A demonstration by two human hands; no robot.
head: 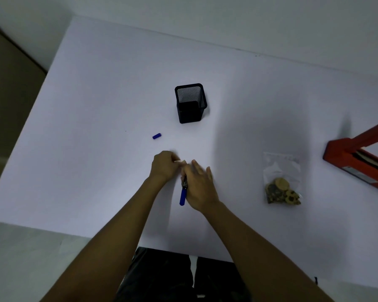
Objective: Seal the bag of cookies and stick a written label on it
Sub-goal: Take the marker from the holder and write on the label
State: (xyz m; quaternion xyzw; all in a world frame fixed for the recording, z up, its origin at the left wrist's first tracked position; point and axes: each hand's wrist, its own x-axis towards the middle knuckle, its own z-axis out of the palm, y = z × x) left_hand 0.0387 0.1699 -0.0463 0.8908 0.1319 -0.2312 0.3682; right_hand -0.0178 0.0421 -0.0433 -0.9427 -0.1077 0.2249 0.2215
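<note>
The label-writing step is in hand: the right hand [200, 188] grips the uncapped blue marker [183, 194], the left hand [165, 165] pinches a small label [180, 162], and next it must go onto the bag of cookies [282, 184] lying well right on the desk [96, 105].

White table [96, 127], black mesh cup [190, 105] at centre, blue cap [156, 136], blue-and-black pen [183, 192], brown cookies [282, 192] in a clear bag [280, 166], red frame [354, 158] at right.

Pen [183, 194] tip hidden under right hand [198, 186]; red frame [356, 158] cropped.
</note>
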